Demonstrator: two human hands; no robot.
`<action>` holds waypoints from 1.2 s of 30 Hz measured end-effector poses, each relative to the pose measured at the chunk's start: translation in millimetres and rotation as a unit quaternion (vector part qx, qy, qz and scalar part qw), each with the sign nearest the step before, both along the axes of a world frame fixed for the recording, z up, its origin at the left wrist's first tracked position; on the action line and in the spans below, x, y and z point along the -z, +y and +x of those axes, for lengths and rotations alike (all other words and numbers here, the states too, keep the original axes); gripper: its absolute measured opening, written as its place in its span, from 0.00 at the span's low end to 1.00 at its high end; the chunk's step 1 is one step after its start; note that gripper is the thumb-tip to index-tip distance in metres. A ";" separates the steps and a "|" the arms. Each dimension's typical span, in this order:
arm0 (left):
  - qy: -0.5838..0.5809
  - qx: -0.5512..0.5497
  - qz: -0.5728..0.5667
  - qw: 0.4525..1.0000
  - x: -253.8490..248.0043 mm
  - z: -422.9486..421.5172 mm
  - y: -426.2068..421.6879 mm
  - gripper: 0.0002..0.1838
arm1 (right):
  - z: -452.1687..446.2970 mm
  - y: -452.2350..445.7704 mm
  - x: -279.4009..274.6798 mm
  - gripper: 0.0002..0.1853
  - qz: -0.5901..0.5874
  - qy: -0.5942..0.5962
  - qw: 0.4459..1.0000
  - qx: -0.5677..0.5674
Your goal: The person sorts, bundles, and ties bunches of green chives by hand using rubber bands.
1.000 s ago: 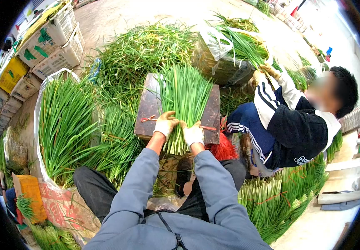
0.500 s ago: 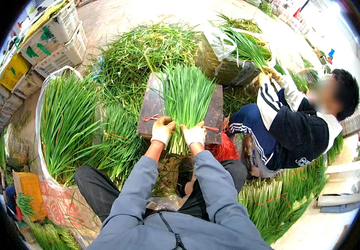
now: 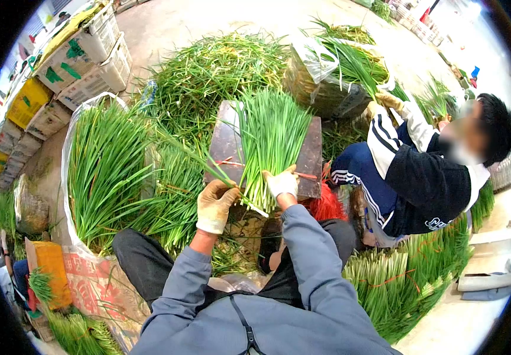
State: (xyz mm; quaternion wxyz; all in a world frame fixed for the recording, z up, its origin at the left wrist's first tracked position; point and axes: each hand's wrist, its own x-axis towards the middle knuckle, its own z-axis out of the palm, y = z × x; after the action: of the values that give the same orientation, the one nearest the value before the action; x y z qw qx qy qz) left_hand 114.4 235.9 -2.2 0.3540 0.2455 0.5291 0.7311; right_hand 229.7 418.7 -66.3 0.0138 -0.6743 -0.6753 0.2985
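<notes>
A thick bunch of long green stalks (image 3: 274, 133) lies on a dark board (image 3: 224, 133), its pale ends toward me. A red tie (image 3: 307, 176) shows at its right side, and more red shows at its left. My gloved right hand (image 3: 282, 182) rests on the lower right of the bunch, fingers apart. Left of the bunch, my gloved left hand (image 3: 215, 206) pinches a few loose stalks (image 3: 223, 176), whose pale ends point down to the right and whose leaves reach up to the left.
A green heap (image 3: 217, 74) lies behind the board, and upright greens in a white bag (image 3: 104, 171) stand left. At right a co-worker (image 3: 427, 177) sits holding greens by a wrapped bundle (image 3: 314, 89). Tied bunches (image 3: 385, 278) and red strands (image 3: 328, 204) lie nearer. Crates (image 3: 84, 53) are stacked far left.
My left hand has moved away from the bunch, down and to the left, and now pinches a few loose stalks. My right hand has stayed at the bunch. The view has shifted slightly.
</notes>
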 end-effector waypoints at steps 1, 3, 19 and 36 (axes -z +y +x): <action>-0.008 0.001 -0.011 1.000 4.0 -3.8 1.1 0.09 | 1.3 3.3 -5.7 0.67 -0.020 -0.009 1.000 -0.013; -0.017 0.000 -0.023 1.000 10.9 -8.2 -1.2 0.09 | 5.6 9.8 -18.2 0.68 -0.034 -0.002 0.999 -0.019; -0.010 -0.098 -0.189 0.977 30.2 -34.5 -58.2 0.14 | -0.6 -132.4 -48.5 0.20 -0.089 0.253 0.914 -0.304; -0.037 -0.253 -0.140 0.957 55.5 -94.3 -69.1 0.14 | 65.6 -211.2 102.1 0.16 -0.165 -0.140 0.769 -0.601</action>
State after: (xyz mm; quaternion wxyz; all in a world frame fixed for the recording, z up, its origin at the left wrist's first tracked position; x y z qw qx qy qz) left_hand 20.1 166.7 -57.7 0.2072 0.0246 0.6575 0.7240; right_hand 295.3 207.4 -168.4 -0.3745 -0.1569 -0.8775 0.2553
